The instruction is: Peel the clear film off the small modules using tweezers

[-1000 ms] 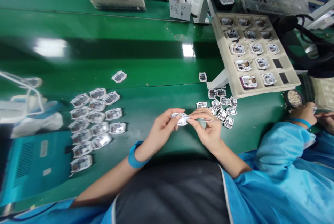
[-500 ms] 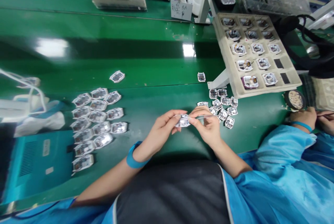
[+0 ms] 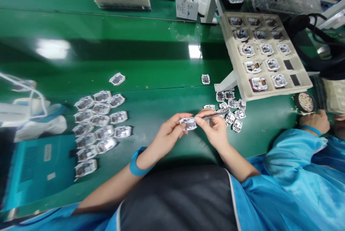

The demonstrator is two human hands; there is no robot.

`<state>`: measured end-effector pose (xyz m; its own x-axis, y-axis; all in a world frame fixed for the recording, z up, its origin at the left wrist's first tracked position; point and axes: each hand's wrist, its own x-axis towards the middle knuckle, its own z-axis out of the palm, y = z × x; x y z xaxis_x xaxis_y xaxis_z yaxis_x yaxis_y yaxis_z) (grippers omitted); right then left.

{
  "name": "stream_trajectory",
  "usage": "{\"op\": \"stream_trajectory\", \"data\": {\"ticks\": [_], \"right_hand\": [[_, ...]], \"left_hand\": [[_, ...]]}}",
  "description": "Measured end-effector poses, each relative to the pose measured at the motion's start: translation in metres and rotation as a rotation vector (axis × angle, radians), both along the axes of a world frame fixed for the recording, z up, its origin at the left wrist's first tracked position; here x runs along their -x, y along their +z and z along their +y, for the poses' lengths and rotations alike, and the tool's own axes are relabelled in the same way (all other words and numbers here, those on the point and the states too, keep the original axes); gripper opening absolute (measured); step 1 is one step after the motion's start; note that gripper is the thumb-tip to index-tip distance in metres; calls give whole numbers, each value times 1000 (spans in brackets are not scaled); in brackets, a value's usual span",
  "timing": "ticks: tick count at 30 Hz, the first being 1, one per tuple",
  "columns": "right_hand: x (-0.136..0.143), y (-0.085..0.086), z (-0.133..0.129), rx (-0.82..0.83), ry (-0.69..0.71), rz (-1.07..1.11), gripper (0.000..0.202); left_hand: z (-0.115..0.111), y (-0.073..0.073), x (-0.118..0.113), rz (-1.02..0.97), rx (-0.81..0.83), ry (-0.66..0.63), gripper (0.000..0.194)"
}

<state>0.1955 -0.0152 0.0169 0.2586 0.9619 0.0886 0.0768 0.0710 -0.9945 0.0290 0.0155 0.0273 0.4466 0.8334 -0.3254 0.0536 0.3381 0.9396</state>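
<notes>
My left hand [image 3: 170,129] is closed on a small white-framed electronic unit [image 3: 191,124], its thumb lying over the left end. Between the thumb and fingers of my right hand [image 3: 214,126] is a pair of tweezers [image 3: 214,115]. The tweezers' shaft points back to the right, and their tip end is at the unit's upper right corner, mostly covered by my fingers. A cluster of similar small units [image 3: 230,118] lies on the green table just beyond my right hand. More units [image 3: 104,131] lie in rough rows to the left.
A beige compartment tray [image 3: 269,94] holding units rests on a white stand [image 3: 228,81]. Single units lie further off. A teal laptop-like panel [image 3: 40,166] is at the left. Tools stand in a labelled box [image 3: 186,10]. A co-worker's hand [image 3: 315,121] and blue sleeve are at the right.
The tweezers have turned slightly, and their dark side now shows. The left thumb has shifted onto the unit's face. Both hands remain in nearly the same place.
</notes>
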Motion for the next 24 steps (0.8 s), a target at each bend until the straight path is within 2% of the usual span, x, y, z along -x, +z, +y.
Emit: {"op": "stream_trajectory", "data": {"ticks": [6, 13, 24], "right_hand": [[-1, -2, 3, 42, 4, 72, 18], [-2, -3, 3, 4, 34, 149, 16], [-6, 0, 4, -36, 61, 92, 21]], "left_hand": [[1, 3, 1, 21, -65, -42, 30], [3, 5, 5, 37, -83, -102, 33], [8, 6, 8, 45, -143, -168, 31]]}}
